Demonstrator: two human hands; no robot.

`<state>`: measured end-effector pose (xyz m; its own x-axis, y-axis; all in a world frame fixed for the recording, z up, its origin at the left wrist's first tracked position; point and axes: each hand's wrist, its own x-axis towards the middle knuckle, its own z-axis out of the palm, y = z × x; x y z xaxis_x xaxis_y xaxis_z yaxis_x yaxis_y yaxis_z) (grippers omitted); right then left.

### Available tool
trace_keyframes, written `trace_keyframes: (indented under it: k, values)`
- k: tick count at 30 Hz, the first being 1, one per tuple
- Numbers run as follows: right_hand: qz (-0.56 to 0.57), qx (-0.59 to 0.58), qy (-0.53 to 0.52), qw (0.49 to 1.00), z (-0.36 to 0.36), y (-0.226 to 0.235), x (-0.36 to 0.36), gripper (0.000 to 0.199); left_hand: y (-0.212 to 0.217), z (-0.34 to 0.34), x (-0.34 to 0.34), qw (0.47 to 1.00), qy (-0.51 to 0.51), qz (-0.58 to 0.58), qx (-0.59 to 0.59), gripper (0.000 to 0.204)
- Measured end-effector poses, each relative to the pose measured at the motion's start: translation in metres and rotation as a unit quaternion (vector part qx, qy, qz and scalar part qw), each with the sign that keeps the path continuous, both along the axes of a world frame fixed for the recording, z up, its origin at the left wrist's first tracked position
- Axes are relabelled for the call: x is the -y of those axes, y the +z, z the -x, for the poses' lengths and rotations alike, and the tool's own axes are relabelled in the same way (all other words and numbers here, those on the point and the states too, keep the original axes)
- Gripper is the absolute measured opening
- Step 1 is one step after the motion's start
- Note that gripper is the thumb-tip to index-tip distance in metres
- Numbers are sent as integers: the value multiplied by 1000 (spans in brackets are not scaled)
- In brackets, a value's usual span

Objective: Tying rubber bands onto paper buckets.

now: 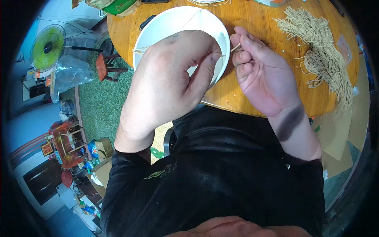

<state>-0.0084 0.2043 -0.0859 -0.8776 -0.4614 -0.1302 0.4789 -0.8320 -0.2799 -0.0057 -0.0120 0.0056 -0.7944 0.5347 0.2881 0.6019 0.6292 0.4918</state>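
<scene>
A thin beige string runs between my two hands at the near right rim of a white bowl. My left hand is over the bowl, thumb and forefinger pressed together on the string. Just right of the bowl, my right hand is palm up, pinching the string between thumb and forefinger with the other fingers curled. More beige string shows past my left hand at the bowl's left rim. A fine thread crosses the inside of the bowl. A thick bundle of beige strings lies at the right of the table.
The bowl stands on a round wooden table. A dark object lies by its left rim, and a green package is at the far left. Left of the table are a green fan, a wooden stool and a cardboard box.
</scene>
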Motion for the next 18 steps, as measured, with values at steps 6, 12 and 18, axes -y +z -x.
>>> trace_keyframes:
  k: [6, 12, 18]
  values:
    - [-196, -158, -98, 963, 5, 23, 8, 24, 1, -1, -2, 1000, -2, -9, -15, 5]
    - [-310, -296, -114, 896, 20, 41, -5, 20, -1, -2, -3, 998, -22, -35, -55, 9]
    - [-533, -279, -79, 794, 11, 64, 2, 20, -3, 0, -5, 996, -5, -20, -92, 12]
